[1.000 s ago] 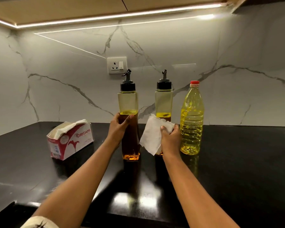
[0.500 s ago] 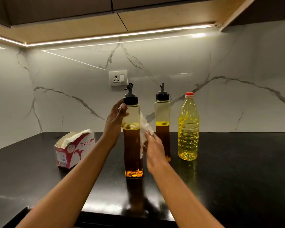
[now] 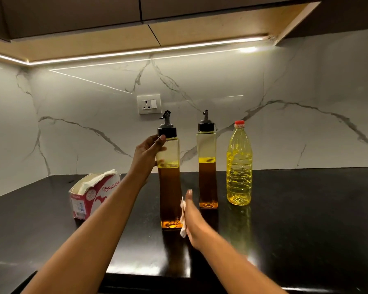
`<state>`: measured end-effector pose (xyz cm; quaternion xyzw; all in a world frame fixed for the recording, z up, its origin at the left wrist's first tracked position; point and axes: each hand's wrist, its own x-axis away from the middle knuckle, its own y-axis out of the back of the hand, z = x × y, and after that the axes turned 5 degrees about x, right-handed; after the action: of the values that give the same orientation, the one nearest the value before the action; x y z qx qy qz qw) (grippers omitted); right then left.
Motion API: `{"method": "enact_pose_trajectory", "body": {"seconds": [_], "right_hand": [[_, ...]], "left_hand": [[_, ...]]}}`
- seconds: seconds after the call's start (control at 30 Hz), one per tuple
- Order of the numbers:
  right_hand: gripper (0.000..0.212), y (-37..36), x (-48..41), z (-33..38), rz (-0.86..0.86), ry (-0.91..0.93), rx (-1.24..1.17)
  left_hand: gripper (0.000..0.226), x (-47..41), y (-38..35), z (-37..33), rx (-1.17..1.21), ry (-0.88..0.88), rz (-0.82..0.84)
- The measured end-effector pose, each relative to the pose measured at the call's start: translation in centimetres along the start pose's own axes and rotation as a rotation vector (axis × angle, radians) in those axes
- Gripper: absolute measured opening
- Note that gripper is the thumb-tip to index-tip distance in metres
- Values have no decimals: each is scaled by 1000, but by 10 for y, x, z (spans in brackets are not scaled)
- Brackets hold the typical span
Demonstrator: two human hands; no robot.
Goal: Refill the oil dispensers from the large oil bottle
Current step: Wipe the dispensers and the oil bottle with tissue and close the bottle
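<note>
My L hand [image 3: 148, 154] curls fingers round near dispenser [image 3: 170, 187] under cap [image 3: 166, 131]; R hand [image 3: 192, 219] fingers flat, pressing tissue [image 3: 182, 229] to its lower side. The tissue box [image 3: 94, 195] reads ORIGAMI; oil bottle [image 3: 239, 166] neck: Fortune.

My head-worn wide camera looks forward and slightly down, close over the black countertop [image 3: 306, 219], facing the marble backsplash [image 3: 83, 115].

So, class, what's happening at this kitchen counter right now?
No pouring yet. A person's left hand grips the near dispenser just under its black cap; the right hand presses a tissue against its lower side. The second dispenser and the large oil bottle stand untouched to the right, caps on. A tissue box sits left.
</note>
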<state>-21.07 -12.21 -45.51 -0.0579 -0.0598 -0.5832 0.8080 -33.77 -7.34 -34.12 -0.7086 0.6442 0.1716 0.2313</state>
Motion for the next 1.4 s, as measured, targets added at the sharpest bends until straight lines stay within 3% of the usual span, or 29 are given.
{"method": "enact_pose_trajectory", "body": {"seconds": [0.2, 0.3, 0.37, 0.43, 0.5, 0.53, 0.63, 0.77, 0.87, 0.93, 1.03, 1.23, 1.33, 1.4], "right_hand": [[97, -4, -4, 111, 31, 410, -53], [97, -4, 4, 109, 24, 518, 10], [102, -5, 3, 69, 19, 444, 96], [91, -7, 0, 18, -31, 208, 180], [90, -8, -2, -4, -20, -6, 162], [93, -6, -3, 2, -5, -13, 114], [90, -7, -2, 61, -1, 287, 49], [126, -20, 3, 122, -95, 613, 117], [130, -22, -2, 79, -125, 532, 178], [119, -20, 0, 31, -96, 300, 221], [78, -7, -1, -10, -44, 33, 213], [36, 12, -14, -6, -241, 169, 141], [19, 17, -20, -6, -279, 160, 99], [16, 20, -24, -6, -275, 141, 31]], "left_hand": [[12, 2, 0, -1, 8, -8, -31], [15, 1, 1, 0, 12, 0, -18], [16, 0, 1, 1, 21, -3, -19], [17, 0, 1, 1, 22, -1, -17], [23, 0, 0, 0, 18, 11, -16], [25, 0, -1, -1, 15, 13, -20], [23, 2, -2, -2, 2, 8, -36], [15, 4, 2, -3, 12, 5, -26], [22, 3, 2, -2, 37, 17, -20], [27, 2, 1, -2, 47, 33, -24], [30, 0, -1, -5, 61, 70, -2], [24, -3, 10, -9, 156, 168, 34], [25, -4, 1, -17, 14, 74, -103], [40, -6, -8, -20, -194, -14, -104]]}}
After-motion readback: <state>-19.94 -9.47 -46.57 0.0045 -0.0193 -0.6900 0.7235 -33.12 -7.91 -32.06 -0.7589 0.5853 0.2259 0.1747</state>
